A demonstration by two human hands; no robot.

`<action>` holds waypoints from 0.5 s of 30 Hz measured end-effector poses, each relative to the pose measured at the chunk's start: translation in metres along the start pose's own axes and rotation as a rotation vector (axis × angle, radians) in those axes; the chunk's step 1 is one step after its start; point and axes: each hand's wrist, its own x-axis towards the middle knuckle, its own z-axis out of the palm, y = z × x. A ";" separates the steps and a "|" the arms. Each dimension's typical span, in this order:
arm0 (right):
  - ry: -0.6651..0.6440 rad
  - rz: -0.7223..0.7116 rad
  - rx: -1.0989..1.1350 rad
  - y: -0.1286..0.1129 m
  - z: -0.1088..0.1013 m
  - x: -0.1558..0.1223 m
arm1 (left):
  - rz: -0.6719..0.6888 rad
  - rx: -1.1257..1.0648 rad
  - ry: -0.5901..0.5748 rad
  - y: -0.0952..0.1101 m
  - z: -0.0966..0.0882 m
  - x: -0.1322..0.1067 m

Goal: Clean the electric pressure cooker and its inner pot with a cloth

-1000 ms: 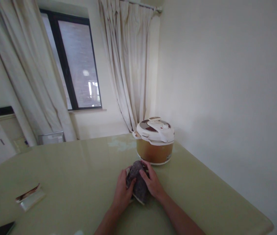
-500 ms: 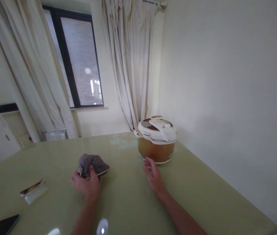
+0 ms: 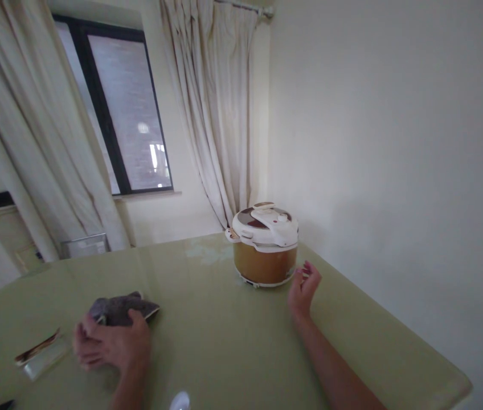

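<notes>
A crumpled grey cloth [image 3: 117,309] with a pale edge lies at the left of the table. My left hand [image 3: 111,341] is closed on its near side, thumb pressed on top; some fingers are blurred. Further right stands an electric pressure cooker [image 3: 266,263], brown-gold below with a white and brown lid, which is on. Just by its lower right side is my right hand [image 3: 305,287], raised with loosely curled fingers and holding nothing. Whether its fingertips touch the cooker I cannot tell.
A small clear packet with a brown edge [image 3: 41,354] lies left of my left hand. The corner of a dark flat object [image 3: 3,405] shows at the bottom left. The green tabletop [image 3: 207,324] runs close to the wall [image 3: 387,171] on the right.
My left hand and the grey cloth have moved left and nearer to me. My right hand has gone from the cooker's front left to its right side. The view has shifted slightly right.
</notes>
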 end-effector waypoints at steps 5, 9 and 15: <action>-0.003 0.169 -0.017 0.042 0.013 0.031 | 0.521 -0.255 -0.195 0.056 0.013 -0.065; -0.086 0.290 0.119 0.059 0.027 0.048 | 0.434 -0.573 -0.754 0.093 0.056 -0.122; -0.243 0.475 0.342 0.072 0.050 0.100 | -0.186 -0.830 -1.237 0.137 0.139 -0.143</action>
